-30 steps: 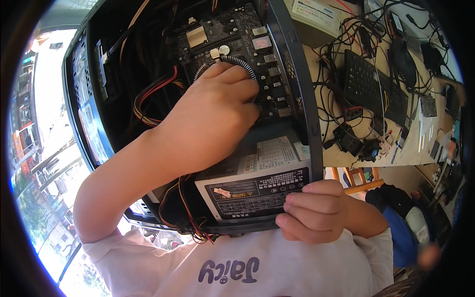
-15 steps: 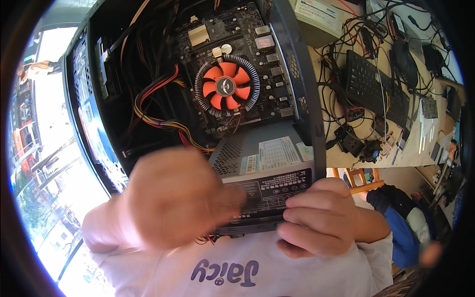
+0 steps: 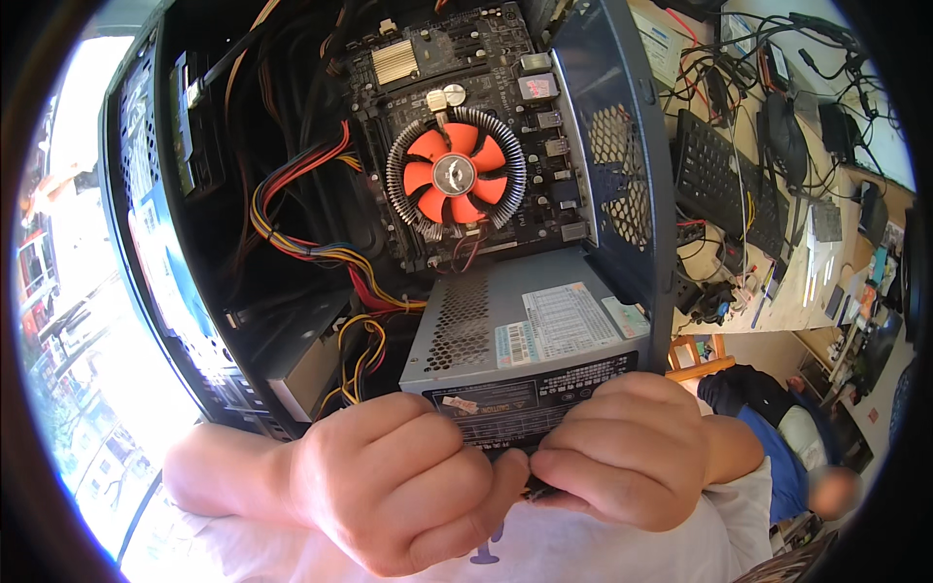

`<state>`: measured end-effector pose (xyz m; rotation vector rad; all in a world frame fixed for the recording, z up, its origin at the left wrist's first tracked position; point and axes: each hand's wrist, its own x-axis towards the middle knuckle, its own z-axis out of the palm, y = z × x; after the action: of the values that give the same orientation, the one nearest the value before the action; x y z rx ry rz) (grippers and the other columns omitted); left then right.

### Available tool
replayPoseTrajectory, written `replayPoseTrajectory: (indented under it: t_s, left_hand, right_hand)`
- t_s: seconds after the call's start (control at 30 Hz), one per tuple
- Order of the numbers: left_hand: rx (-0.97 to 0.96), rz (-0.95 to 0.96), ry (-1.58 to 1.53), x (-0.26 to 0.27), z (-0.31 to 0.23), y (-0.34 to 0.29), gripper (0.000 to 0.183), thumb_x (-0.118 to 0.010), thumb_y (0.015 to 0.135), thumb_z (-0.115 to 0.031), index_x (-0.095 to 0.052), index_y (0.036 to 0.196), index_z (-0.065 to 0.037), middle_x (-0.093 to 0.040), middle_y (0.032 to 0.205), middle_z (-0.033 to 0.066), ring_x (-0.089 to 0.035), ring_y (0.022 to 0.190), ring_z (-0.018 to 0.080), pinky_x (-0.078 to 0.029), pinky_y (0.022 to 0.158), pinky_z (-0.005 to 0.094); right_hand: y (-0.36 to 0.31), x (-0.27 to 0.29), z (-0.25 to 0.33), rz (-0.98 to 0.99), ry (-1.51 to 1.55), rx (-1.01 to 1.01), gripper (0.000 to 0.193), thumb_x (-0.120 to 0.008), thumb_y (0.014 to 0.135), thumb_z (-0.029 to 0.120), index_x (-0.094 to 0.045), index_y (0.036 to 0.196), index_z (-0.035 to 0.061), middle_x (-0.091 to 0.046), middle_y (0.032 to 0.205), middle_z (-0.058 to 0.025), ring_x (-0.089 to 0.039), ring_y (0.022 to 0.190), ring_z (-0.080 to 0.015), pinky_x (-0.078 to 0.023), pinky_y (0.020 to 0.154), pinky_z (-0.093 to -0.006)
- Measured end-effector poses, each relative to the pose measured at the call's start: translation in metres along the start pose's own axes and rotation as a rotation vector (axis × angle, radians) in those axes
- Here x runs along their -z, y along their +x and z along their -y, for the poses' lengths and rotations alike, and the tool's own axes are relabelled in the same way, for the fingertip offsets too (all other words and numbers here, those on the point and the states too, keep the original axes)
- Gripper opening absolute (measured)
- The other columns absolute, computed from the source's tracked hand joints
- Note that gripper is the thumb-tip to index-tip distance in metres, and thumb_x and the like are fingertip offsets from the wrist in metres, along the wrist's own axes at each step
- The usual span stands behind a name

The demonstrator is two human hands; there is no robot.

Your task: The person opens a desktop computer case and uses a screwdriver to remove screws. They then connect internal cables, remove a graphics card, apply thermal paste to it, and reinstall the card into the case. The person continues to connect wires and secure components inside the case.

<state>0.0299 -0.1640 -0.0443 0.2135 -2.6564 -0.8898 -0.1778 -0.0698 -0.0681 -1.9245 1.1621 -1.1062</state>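
An opened computer case (image 3: 664, 233) lies before me with its inside showing. At its near end sits a grey power supply (image 3: 466, 340) with labels on its top and near face. My left hand (image 3: 398, 486) is curled closed against the near left part of the power supply; what its fingers pinch is hidden. My right hand (image 3: 622, 452) is closed over the near right edge of the case. The fingertips of both hands almost meet in the middle, by a small dark piece too covered to name. Beyond them a red fan (image 3: 455, 175) sits on the motherboard (image 3: 466, 73).
Coloured wires (image 3: 321, 248) loop through the case left of the fan. To the right, a bench (image 3: 768, 316) bears a black keyboard (image 3: 719, 165) and tangled black cables (image 3: 729, 58). A person in blue (image 3: 773, 447) is at the lower right.
My left hand, blurred before, has moved down and right to the near edge, uncovering wires and a metal drive bay. My right hand stays there. The case sits slightly differently in view.
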Motion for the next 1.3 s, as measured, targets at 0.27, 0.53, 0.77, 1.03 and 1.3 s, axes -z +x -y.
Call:
replayPoseTrajectory:
  t_s: [0.27,0.53,0.77,1.03,1.3]
  left_hand:
    - [-0.122,-0.163,-0.103,-0.007,0.001,0.006,0.025,-0.079,0.068,-0.006,-0.073,0.091,-0.003,-0.05,0.065,-0.0018,-0.047,0.054,0.0127,-0.035,0.045,0.0259]
    - [0.059,0.041,0.202,-0.011,0.059,0.055,0.031,-0.081,0.065,-0.009,-0.068,0.09,0.003,-0.057,0.075,0.0096,-0.053,0.069,0.0285,-0.043,0.07,0.041]
    - [-0.066,0.171,0.448,-0.062,0.092,0.058,0.007,-0.064,0.066,-0.012,-0.064,0.065,-0.006,-0.055,0.07,0.0023,-0.053,0.085,0.0209,-0.043,0.088,0.0336]
    - [-0.117,0.154,0.448,-0.076,0.101,0.05,0.006,-0.063,0.066,-0.013,-0.065,0.065,-0.007,-0.056,0.071,0.002,-0.053,0.086,0.0204,-0.043,0.086,0.0333]
    - [-0.085,0.153,0.494,-0.079,0.095,0.049,0.008,-0.063,0.067,-0.013,-0.066,0.066,-0.005,-0.056,0.072,0.0028,-0.053,0.086,0.0225,-0.043,0.085,0.035]
  right_hand:
    - [-0.001,0.008,-0.006,0.023,0.21,0.012,0.033,-0.082,0.077,0.02,-0.064,0.092,-0.0031,-0.066,0.078,-0.011,-0.063,0.059,-0.0217,-0.047,0.051,-0.0289]
    - [-0.025,0.005,-0.003,-0.158,0.024,0.07,0.032,-0.08,0.076,0.017,-0.066,0.096,-0.0042,-0.067,0.086,-0.0169,-0.063,0.059,-0.0232,-0.052,0.05,-0.0324]
    - [-0.03,-0.008,-0.003,-0.255,-0.044,0.106,0.026,-0.076,0.07,0.009,-0.067,0.092,-0.0023,-0.066,0.081,-0.0134,-0.06,0.057,-0.0219,-0.047,0.045,-0.0299]
    - [-0.03,-0.01,-0.005,-0.281,-0.024,0.106,0.025,-0.076,0.07,0.008,-0.067,0.091,-0.003,-0.065,0.08,-0.0132,-0.059,0.056,-0.0218,-0.047,0.045,-0.03]
    - [-0.031,-0.011,-0.005,-0.289,-0.03,0.1,0.025,-0.076,0.071,0.009,-0.067,0.091,-0.0023,-0.065,0.079,-0.0124,-0.06,0.057,-0.022,-0.047,0.046,-0.0302]
